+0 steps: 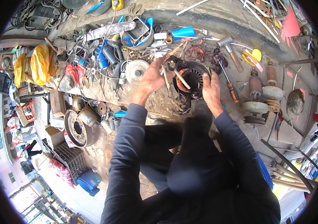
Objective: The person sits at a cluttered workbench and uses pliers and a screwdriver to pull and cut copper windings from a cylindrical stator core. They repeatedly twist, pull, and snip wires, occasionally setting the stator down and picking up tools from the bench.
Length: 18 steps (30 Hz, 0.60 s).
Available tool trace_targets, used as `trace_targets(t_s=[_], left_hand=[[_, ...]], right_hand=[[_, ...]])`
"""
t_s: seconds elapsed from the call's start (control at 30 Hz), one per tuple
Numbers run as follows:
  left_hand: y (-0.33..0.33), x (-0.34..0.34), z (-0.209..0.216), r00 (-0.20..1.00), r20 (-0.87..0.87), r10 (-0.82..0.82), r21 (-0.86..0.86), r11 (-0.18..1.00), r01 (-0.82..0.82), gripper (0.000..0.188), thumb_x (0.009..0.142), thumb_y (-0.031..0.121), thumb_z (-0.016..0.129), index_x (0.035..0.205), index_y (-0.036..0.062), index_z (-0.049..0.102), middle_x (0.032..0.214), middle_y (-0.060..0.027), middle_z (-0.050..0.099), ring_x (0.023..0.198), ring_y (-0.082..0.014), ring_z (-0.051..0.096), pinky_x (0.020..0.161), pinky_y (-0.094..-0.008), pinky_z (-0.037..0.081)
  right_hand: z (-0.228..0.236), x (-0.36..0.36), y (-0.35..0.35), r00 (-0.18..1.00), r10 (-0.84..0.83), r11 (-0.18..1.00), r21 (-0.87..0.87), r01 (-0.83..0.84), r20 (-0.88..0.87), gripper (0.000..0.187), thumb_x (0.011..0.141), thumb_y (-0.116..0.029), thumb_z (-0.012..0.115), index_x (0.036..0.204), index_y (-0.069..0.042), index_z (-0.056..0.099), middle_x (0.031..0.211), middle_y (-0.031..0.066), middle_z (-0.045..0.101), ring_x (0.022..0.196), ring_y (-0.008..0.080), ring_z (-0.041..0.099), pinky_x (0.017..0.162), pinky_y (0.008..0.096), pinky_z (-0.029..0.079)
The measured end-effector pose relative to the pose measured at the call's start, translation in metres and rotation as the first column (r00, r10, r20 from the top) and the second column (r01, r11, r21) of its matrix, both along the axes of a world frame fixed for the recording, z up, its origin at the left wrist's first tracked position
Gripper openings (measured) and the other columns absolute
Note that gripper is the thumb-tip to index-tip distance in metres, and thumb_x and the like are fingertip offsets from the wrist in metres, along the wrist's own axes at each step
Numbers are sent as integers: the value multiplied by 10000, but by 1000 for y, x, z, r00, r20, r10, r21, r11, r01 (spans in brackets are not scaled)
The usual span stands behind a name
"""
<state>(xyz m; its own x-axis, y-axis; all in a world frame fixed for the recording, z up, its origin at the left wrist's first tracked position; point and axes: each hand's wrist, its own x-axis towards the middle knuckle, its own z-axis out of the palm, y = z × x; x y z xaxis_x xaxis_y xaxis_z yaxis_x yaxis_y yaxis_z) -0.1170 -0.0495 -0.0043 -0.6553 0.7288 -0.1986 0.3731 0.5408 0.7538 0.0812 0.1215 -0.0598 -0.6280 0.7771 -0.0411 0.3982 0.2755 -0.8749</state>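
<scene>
A round motor stator (pixel 194 79) with dark inner slots and copper-coloured windings stands in front of me, tangled dark wire about its left side. My right hand (pixel 212 91) is wrapped against the stator's right rim, thumb and fingers on the casing. On the other side, my left hand (pixel 153 79) is closed, with a pale wooden stick (pixel 165 77) between thumb and fingers; part of its grip is hidden. A second pale stick (pixel 182 79) slants across the stator's left edge. Right of the stator lies a screwdriver (pixel 233 91) with an orange and black handle.
A hammer (pixel 230 52) and yellow-handled pliers (pixel 249 58) lie beyond the screwdriver. Motor rotors (pixel 255 87) stand at the right. A pale grinding disc (pixel 137 71) sits left of my left hand. Cables, tools and a blue motor housing (pixel 140 39) crowd the far left.
</scene>
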Motion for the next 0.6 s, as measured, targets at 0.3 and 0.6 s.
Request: trace_targets(t_s=[0.3, 0.6], left_hand=[[31, 16, -15, 973, 228, -21, 150, 989, -13, 752, 881, 301, 854, 1437, -63, 502, 1350, -201, 635, 1252, -265, 618, 1051, -387, 494], [0, 48, -15, 989, -96, -112, 22, 993, 115, 498, 975, 378, 678, 1374, 81, 648, 1302, -206, 674, 1171, -424, 611, 1057, -492, 481]], right_hand=[[-9, -7, 0, 986, -76, 995, 46, 84, -147, 410, 1094, -296, 533, 1310, 45, 605, 1211, 256, 684, 1117, 398, 657, 1004, 430, 492], [7, -28, 43, 960, 276, 952, 144, -269, -36, 315, 1078, -248, 563, 1247, 3, 649, 1156, 253, 704, 1081, 442, 684, 918, 452, 532]])
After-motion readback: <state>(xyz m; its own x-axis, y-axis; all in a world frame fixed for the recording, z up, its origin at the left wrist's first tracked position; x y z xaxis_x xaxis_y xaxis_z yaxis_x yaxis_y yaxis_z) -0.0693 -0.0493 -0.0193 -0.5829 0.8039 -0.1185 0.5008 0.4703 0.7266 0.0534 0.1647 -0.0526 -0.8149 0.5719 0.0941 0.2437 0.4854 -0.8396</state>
